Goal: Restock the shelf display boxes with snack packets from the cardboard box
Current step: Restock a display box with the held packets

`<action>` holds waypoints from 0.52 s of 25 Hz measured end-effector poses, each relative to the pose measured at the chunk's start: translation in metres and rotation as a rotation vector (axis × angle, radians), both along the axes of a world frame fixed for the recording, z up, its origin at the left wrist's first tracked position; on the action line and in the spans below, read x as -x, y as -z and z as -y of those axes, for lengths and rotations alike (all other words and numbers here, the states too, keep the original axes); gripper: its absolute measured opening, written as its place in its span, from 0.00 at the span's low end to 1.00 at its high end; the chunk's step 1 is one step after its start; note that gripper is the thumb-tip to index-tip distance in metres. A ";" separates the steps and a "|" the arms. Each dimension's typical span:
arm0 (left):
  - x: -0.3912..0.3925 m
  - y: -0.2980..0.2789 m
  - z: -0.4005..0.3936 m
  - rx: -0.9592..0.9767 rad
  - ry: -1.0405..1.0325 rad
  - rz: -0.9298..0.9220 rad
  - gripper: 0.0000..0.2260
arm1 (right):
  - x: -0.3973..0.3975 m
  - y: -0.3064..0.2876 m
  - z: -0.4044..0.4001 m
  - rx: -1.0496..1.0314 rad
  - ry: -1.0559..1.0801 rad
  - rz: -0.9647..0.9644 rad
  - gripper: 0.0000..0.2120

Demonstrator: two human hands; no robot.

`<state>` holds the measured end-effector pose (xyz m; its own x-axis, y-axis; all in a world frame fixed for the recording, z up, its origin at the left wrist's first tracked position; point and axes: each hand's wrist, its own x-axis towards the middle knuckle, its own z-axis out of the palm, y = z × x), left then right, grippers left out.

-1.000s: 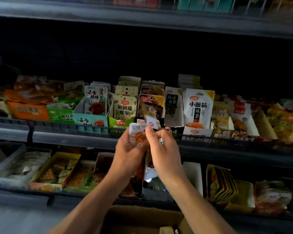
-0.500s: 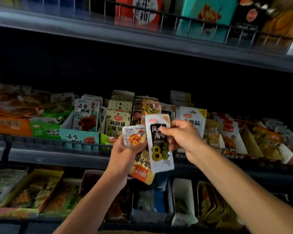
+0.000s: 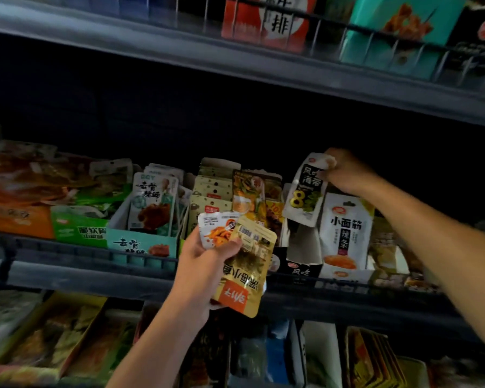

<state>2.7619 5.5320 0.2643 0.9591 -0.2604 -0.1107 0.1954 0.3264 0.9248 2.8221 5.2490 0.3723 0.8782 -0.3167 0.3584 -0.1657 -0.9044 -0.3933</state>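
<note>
- Right hand (image 3: 345, 170), raised to the back of the middle shelf (image 3: 67, 264), grip closed: fingers and thumb pinch the top edge of a white kelp packet (image 3: 305, 191) with a black label panel and a yellow "8".
- The kelp packet hangs tilted, its lower edge over the black-and-white display box (image 3: 301, 271); whether it touches the box wall cannot be told.
- Just to the right of that box stands a white packet with black and red characters (image 3: 345, 231), upright in its own box.
- Left hand (image 3: 205, 264), lower and in front of the shelf rail, grip closed around two packets at once: a small white packet with an orange food picture (image 3: 214, 232) on top, and a gold packet (image 3: 247, 273) beneath, upside down, barcode up and orange band at the bottom.
- Behind the left hand: a teal display box (image 3: 143, 243) with white packets showing a brown meat picture; to its right, a row of pale beige packets (image 3: 213, 189) standing one behind another.
- Far left of the shelf: green box (image 3: 79, 231) and orange packs, blurred.
- Upper shelf: red-and-white box (image 3: 266, 21) and teal box (image 3: 398, 29) behind a wire rail.
- Lower shelf: open trays and boxes of packets, dim, details not readable.
</note>
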 end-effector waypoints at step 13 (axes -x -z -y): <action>0.003 0.005 0.008 -0.001 0.011 0.024 0.10 | -0.022 0.029 0.001 0.162 -0.040 -0.048 0.19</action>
<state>2.7594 5.5241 0.2597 0.9585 -0.2710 -0.0881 0.1769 0.3236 0.9295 2.8441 5.2479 0.3429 0.9065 -0.2222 0.3590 -0.1431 -0.9617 -0.2340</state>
